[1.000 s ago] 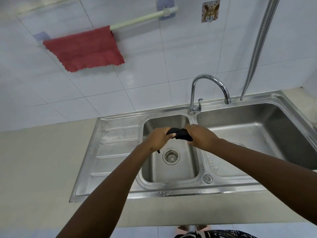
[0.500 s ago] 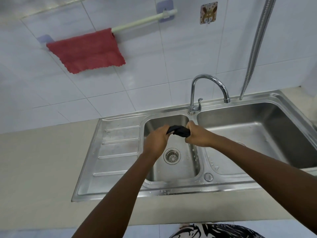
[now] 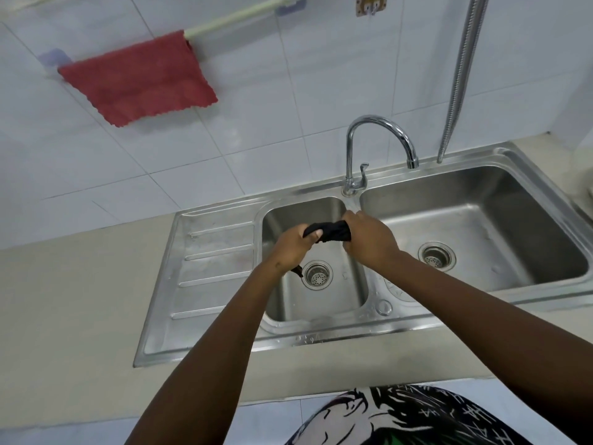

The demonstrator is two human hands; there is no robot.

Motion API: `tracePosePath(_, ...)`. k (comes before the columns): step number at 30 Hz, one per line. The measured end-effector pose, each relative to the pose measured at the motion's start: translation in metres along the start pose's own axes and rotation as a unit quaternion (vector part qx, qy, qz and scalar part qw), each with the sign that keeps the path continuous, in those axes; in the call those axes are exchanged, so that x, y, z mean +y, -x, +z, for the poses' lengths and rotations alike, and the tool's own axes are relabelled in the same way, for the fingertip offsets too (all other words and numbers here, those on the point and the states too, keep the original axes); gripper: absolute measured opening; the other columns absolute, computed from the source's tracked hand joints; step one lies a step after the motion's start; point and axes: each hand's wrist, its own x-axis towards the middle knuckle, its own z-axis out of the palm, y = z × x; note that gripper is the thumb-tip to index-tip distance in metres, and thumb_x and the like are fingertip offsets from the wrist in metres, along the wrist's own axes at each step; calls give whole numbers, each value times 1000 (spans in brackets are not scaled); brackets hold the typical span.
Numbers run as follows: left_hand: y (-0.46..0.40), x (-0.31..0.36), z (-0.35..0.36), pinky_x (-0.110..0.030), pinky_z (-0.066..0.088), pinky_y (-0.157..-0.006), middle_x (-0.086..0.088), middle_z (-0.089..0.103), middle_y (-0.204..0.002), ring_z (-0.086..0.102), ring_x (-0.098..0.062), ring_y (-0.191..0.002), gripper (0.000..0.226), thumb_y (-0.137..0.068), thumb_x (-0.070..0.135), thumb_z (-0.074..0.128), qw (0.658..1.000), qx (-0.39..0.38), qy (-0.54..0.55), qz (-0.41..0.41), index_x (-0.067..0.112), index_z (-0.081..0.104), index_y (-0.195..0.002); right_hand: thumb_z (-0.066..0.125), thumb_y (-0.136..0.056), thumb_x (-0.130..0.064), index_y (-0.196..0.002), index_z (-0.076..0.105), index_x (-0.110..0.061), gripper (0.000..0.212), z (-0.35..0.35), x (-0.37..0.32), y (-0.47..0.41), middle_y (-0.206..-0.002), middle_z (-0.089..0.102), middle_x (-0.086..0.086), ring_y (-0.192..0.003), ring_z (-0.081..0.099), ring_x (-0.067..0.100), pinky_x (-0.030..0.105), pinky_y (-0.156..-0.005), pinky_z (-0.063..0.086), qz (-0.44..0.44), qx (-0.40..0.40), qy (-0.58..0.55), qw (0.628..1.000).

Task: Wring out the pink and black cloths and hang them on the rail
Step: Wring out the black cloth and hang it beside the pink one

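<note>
Black cloth (image 3: 330, 231) twisted between both hands over left basin (image 3: 321, 297).

Black cloth (image 3: 330, 231) ends hidden inside hands.

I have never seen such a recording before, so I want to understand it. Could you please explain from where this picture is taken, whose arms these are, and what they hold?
No machine is here. The picture comes from one wide-angle camera worn on a person's head, looking forward and down, so the two bare arms are that person's own.

The left hand and right hand each close their grip on one end of a bunched black cloth, held over the smaller left basin of a steel double sink. This looks like wringing. A thin black tail hangs below the left wrist.

Behind the sink stands a curved tap, with no water visibly running. On the tiled wall a pale rail carries a pink-red cloth, already hung. A metal hose hangs at the right.
</note>
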Motion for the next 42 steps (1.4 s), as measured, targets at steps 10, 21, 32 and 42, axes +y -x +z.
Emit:
tracePosePath(10,19,-7,9,-33,52,-56,1,65,-80,58,-20,-63,13,-97,27,47,942,178,-265,104,21,58,-102,60,-76,-26,-80,64,-7,20,-7,-7,-14,-72,64,9,-69,62,26,30,-58,45,69,-159,-59,983)
tracePosePath(21,13,-9,2,-30,43,-63,-1,62,-84,56,-19,-73,29,-99,37,43,983,85,-155,47,15,58,-110,71,-72,-21,-76,67,-13,10,2,-2,-20,-84,45,2,-66,49,21,29,-61,37,-70,-42,-30,996)
tracePosePath(32,7,-2,-33,-16,19,-38,6,35,-57,26,-4,-42,26,-100,31,46,939,-189,240,-158,7,56,-99,48,-78,8,-107,58,-10,36,-2,-5,-13,-98,57,14,-84,56,33,32,-57,34,-154,5,94,984)
tracePosePath(42,9,-9,-16,-30,41,-61,3,58,-76,55,-19,-69,22,-98,36,46,975,-6,-206,83,19,59,-104,58,-80,-37,-77,59,-15,22,-9,-6,-20,-71,63,4,-70,64,27,30,-58,47,-59,-147,95,983)
